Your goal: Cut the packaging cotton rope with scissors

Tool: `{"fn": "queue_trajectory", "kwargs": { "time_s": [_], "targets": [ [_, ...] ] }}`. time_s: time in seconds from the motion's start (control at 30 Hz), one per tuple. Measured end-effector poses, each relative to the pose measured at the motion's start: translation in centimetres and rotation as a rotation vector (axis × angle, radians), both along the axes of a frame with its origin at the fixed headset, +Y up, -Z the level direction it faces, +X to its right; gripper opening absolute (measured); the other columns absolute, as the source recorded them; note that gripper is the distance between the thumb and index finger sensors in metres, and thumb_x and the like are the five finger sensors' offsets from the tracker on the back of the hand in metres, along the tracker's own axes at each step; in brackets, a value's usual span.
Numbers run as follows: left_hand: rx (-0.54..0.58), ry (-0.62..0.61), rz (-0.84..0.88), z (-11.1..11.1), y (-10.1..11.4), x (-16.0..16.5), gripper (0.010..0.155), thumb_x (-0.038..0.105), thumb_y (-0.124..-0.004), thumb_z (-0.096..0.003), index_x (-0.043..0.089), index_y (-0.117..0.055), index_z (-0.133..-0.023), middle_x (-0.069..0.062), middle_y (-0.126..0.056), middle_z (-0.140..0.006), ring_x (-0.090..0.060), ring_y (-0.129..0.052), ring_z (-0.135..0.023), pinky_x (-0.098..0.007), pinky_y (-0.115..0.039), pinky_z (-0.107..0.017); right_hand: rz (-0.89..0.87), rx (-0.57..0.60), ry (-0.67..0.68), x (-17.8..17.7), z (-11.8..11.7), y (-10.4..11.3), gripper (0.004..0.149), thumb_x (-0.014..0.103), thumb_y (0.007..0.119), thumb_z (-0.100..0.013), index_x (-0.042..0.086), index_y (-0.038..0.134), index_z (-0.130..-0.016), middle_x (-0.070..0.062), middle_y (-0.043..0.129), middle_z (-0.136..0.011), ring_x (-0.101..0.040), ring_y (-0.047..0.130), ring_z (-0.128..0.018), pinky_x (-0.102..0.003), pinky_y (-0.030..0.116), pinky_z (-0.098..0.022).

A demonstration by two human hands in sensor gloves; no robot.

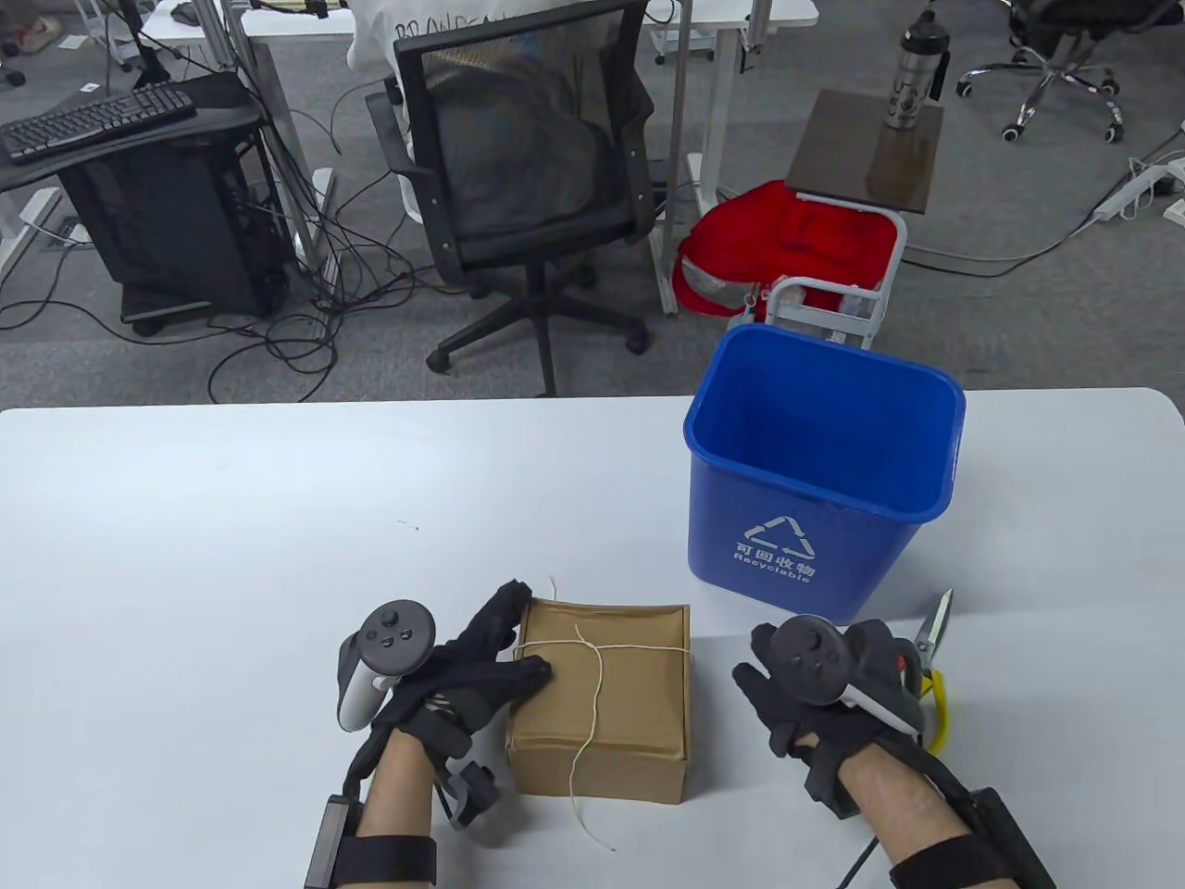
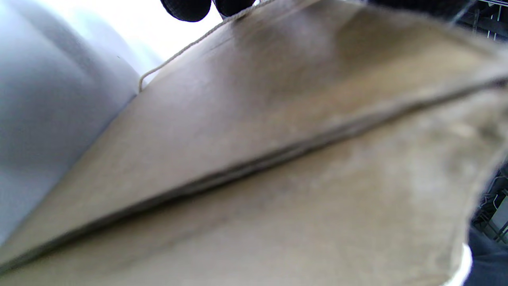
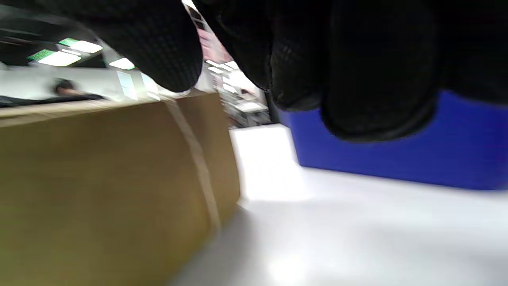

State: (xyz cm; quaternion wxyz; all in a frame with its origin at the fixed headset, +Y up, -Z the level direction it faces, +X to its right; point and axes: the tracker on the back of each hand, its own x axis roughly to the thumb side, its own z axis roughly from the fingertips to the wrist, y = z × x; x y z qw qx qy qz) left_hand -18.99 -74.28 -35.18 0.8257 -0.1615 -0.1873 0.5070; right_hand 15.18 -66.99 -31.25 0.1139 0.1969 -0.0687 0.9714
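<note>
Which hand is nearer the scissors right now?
Right. The right hand is right beside the scissors; the left hand rests on the box, across from them.

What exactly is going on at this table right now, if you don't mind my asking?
A person is getting ready to cut the cotton rope tied around a brown parcel. The left hand rests on the parcel's left side. The right hand is by the scissors, grasp unclear. The rope looks uncut.
</note>
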Motion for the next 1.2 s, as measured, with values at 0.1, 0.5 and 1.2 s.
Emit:
{"fn": "queue_trajectory", "kwargs": {
  "time_s": [0.1,0.5,1.2],
  "targets": [
    [0.002,0.000,-0.002,0.0,0.0,0.0,0.089,0.046,-0.084,-0.0571,0.024,-0.023,-0.117,-0.031,-0.029,-0.117,-0.061,-0.039,-0.106,-0.080,-0.034,-0.068,-0.051,0.155,0.140,-2.3,0.3,1.4,0.061,0.044,0.081,-0.046,0.003,0.077,-0.091,-0.024,0.093,-0.068,-0.042,0.099,-0.043,-0.061,0.086,-0.025],
    [0.000,-0.005,0.005,0.0,-0.1,0.0,0.089,0.046,-0.085,-0.0569,0.024,-0.023,-0.117,-0.031,-0.029,-0.117,-0.061,-0.040,-0.106,-0.080,-0.035,-0.068,0.192,-0.500,0.397,-8.8,-2.9,-1.0,0.128,0.070,0.089,-0.033,0.007,0.007,-0.109,-0.036,0.015,-0.113,-0.063,0.016,-0.099,-0.089,0.023,-0.058],
    [-0.011,-0.013,0.063,-0.2,-0.9,-0.4,0.090,0.049,-0.086,-0.0556,0.026,-0.025,-0.118,-0.029,-0.033,-0.118,-0.059,-0.047,-0.106,-0.079,-0.041,-0.069,0.101,-0.447,0.341,-10.1,-4.1,-2.7,0.133,0.072,0.098,-0.026,0.009,0.015,-0.110,-0.033,0.027,-0.113,-0.062,0.033,-0.096,-0.082,0.071,-0.039]
  ]
}}
